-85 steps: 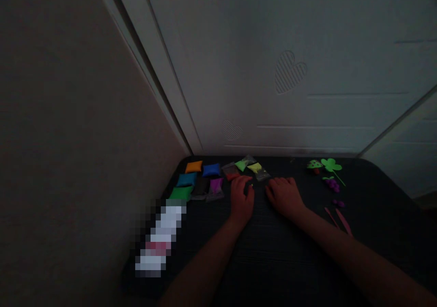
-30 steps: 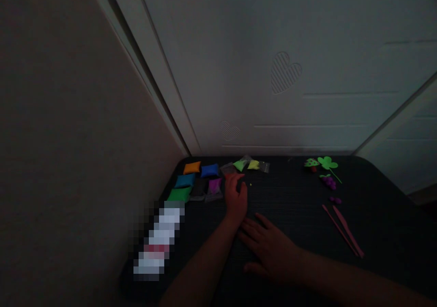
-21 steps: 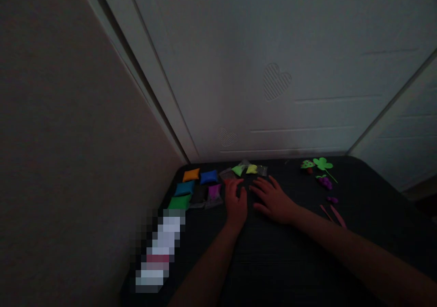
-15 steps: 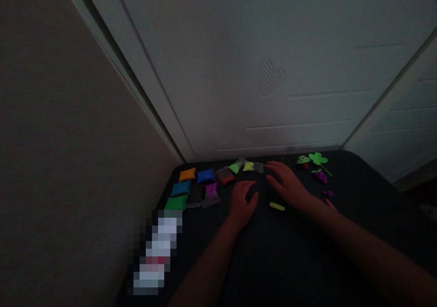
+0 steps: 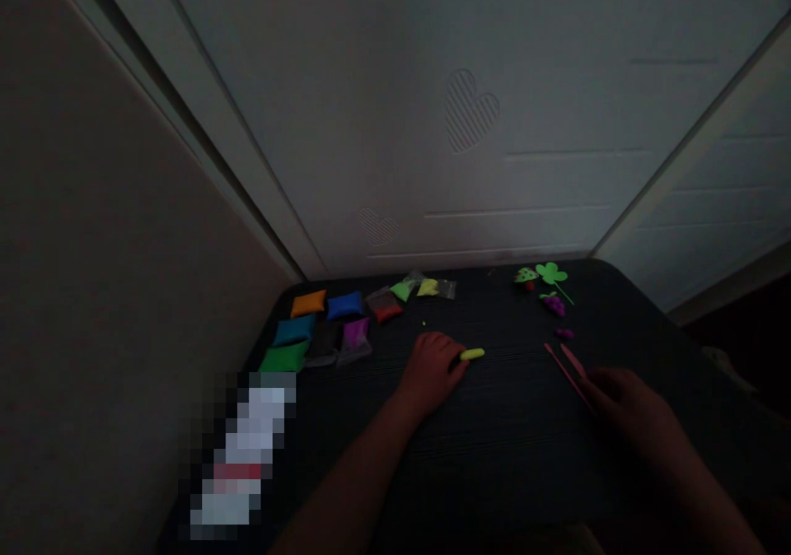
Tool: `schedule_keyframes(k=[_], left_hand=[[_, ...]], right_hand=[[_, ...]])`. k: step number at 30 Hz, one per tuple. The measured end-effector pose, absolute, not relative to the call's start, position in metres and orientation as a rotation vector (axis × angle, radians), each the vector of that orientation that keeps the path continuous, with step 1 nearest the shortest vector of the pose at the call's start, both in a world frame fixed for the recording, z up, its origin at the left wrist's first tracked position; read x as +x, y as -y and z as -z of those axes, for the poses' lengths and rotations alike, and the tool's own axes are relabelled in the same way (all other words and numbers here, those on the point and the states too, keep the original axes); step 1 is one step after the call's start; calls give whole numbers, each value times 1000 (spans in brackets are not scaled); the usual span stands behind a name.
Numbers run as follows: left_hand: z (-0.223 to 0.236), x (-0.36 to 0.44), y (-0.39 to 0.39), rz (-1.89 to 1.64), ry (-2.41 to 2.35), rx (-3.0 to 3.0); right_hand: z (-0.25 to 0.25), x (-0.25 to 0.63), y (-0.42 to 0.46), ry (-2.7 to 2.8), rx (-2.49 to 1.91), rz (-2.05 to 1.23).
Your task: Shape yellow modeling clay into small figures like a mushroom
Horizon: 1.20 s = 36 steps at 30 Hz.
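On the dark table [image 5: 494, 456] my left hand [image 5: 431, 371] rests palm down with its fingers loosely stretched out. Its fingertips touch a small yellow clay roll [image 5: 473, 354]. My right hand [image 5: 627, 411] lies at the right, its fingers at the near ends of two pink modelling sticks [image 5: 563, 363]. The dim light hides whether those fingers grip the sticks.
Clay packets lie at the back left: orange [image 5: 307, 302], blue [image 5: 344, 305], teal [image 5: 292, 330], green [image 5: 284, 357], purple [image 5: 357, 333], red [image 5: 386, 308], yellow [image 5: 428, 287]. A clay mushroom [image 5: 526, 276], clover [image 5: 552, 273] and grapes [image 5: 554, 304] sit back right. A white door stands behind.
My right hand has pulled back from near the packets to the pink sticks at the right. The yellow roll, uncovered half a second ago, now lies at my left fingertips.
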State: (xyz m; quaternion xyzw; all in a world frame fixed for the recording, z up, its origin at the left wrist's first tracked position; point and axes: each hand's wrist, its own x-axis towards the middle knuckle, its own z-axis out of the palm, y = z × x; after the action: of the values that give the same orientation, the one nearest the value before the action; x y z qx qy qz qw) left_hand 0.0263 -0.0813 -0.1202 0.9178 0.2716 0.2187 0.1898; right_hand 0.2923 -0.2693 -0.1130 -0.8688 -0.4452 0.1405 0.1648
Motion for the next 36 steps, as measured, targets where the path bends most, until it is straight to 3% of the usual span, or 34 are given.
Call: schedule_keyframes(k=[18,25,36], left_hand=[[117,29,94,-636,-953,2692],[118,28,94,-641,-1030,2730],[116,27,87,-643,-1168,2695]], right_hand=[[89,259,243,1210,-2583,-252],[73,172,169,1802,-2178,-340],[88,191,156,2007,-2296,-418]])
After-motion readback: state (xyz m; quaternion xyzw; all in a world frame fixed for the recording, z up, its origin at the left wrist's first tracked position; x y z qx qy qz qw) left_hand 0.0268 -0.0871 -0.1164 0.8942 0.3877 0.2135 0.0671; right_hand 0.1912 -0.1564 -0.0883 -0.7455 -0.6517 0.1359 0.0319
